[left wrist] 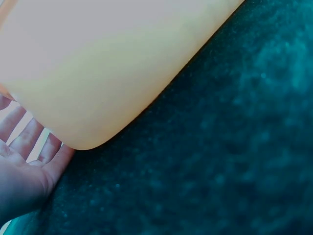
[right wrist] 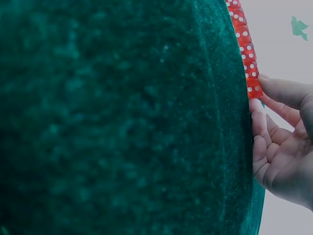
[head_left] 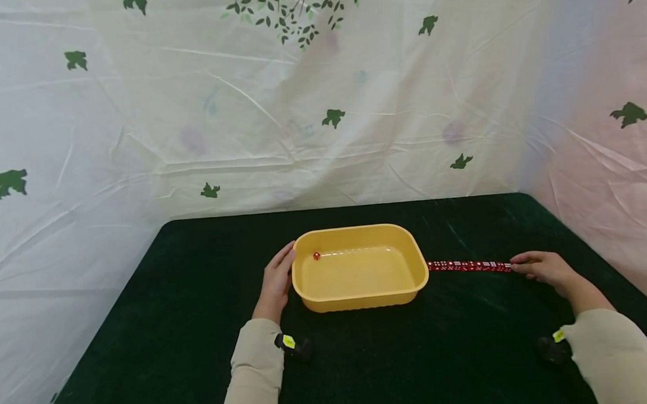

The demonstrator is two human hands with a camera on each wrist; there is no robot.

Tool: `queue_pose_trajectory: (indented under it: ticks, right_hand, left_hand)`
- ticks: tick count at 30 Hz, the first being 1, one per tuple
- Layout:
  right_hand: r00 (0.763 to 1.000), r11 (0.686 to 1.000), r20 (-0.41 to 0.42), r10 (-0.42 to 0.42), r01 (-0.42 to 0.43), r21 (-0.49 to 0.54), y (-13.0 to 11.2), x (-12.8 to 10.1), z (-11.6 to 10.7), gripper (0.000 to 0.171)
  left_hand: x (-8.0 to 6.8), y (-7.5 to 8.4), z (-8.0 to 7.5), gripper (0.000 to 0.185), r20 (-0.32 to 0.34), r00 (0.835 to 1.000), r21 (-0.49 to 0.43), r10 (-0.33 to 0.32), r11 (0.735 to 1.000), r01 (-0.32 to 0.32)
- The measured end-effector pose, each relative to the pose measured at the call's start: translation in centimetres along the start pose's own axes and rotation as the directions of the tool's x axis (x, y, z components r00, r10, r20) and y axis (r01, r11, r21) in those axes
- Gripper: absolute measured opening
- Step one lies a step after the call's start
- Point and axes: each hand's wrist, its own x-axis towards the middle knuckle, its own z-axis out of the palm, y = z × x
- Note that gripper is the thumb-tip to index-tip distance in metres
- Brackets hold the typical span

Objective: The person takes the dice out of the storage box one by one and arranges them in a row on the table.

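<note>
A yellow plastic basin (head_left: 361, 299) stands on the dark green cloth, with one red die (head_left: 317, 256) inside near its left end. My left hand (head_left: 277, 281) rests against the basin's left side, its fingers fairly straight; the left wrist view shows the fingers (left wrist: 27, 137) reaching along the wall, their tips partly hidden. From the basin's right side runs a straight row of red dice (head_left: 467, 266) with white dots. At the row's right end, my right hand (head_left: 545, 271) pinches the last die (right wrist: 254, 89) with thumb and fingers, the other fingers curled below.
The green cloth (head_left: 172, 326) covers the table, whose far edge lies behind the basin. White sheets (head_left: 277, 108) printed with leaves and green birds hang at the back and sides. A small dark device (head_left: 302, 348) is strapped to the left wrist, another (head_left: 553, 350) to the right.
</note>
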Motion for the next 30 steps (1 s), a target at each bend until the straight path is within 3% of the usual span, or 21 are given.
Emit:
queue_pose_trajectory:
  ticks: [18, 30]
  right_hand:
    - [0.998, 0.997, 0.006, 0.067, -0.067, 0.035, -0.6, 0.2, -1.2, 0.056]
    - [0.999, 1.000, -0.050, -0.002, 0.001, -0.029, -3.6, 0.9, -1.7, 0.056]
  left_hand:
    - [-0.1, -0.1, 0.0, 0.041, 0.008, 1.000, -0.008, 0.011, 1.000, -0.011]
    - [-0.2, -0.2, 0.0, 0.039, 0.017, 1.000, -0.007, 0.011, 1.000, -0.011]
